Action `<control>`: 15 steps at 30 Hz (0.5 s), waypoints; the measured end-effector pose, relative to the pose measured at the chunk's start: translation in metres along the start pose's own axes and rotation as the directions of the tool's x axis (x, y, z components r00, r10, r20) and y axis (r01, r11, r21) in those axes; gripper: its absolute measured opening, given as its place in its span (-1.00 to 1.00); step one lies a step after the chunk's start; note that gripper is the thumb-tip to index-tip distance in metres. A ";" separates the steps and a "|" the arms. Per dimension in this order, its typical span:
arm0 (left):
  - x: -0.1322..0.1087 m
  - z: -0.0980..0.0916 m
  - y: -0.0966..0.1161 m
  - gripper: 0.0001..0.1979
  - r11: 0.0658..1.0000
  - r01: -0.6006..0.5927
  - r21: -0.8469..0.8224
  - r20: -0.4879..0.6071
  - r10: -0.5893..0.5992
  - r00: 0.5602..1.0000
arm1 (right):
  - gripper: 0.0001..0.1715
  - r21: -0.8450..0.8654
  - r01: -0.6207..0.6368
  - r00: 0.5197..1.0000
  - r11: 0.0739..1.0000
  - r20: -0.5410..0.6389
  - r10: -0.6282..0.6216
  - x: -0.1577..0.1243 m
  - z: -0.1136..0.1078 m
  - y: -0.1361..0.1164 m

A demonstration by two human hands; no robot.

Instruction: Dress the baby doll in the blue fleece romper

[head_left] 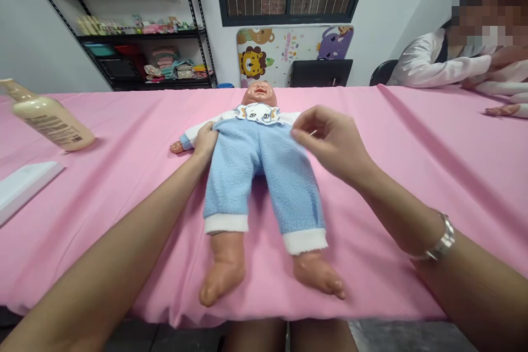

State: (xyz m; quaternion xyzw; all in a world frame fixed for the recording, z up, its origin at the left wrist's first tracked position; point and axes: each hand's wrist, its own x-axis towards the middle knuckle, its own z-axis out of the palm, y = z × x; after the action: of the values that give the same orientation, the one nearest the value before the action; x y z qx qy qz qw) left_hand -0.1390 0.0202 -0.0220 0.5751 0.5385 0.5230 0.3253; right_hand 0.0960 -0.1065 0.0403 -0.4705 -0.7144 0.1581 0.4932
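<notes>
A baby doll (259, 94) lies on its back on the pink cloth, feet toward me. It wears light blue fleece pants (231, 176) with white cuffs and a white top with an animal-face bib (259, 114). At the waist on the left, my left hand (205, 140) is closed on the edge of the pants, beside the doll's arm. My right hand (336, 143) is by the opposite side of the waist, thumb and fingers pinched together. A tiny white bit shows by those fingers; what they hold, if anything, I cannot make out.
A beige pump bottle (53, 121) and a white flat object (27, 184) are on the pink tablecloth (391, 220) at left. Another person's sleeve (437, 60) rests at the far right edge. Behind the table stand a black shelf (140, 36) and a dark monitor (322, 72).
</notes>
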 end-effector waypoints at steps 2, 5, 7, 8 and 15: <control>0.001 -0.002 -0.006 -0.83 0.998 -0.053 0.017 0.022 0.053 0.998 | -0.96 0.069 0.174 0.922 0.982 0.338 -0.187 -0.016 0.004 -0.035; 0.000 -0.004 -0.011 -0.74 0.998 -0.064 -0.029 0.064 0.066 0.996 | -0.91 0.017 0.345 0.697 0.938 0.665 -0.268 -0.038 0.023 -0.068; 0.002 -0.004 -0.010 -0.77 0.998 -0.035 -0.055 0.021 0.036 0.999 | -0.86 -0.085 0.479 0.629 0.874 0.727 -0.274 -0.045 0.041 -0.078; 0.003 -0.004 -0.009 -0.80 0.999 -0.025 -0.047 -0.015 0.024 1.000 | -0.81 -0.125 0.537 0.613 0.834 0.737 -0.284 -0.046 0.051 -0.080; 0.005 -0.006 -0.002 -0.78 0.986 -0.062 0.155 -0.044 0.069 0.997 | -0.73 -0.100 0.705 0.475 0.702 0.802 -0.362 -0.041 0.083 -0.093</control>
State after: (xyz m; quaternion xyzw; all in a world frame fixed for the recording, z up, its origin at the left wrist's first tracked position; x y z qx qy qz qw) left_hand -0.1463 0.0244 -0.0211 0.6028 0.5657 0.5043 0.2493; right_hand -0.0202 -0.1678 0.0427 -0.2047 -0.9759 0.0081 0.0747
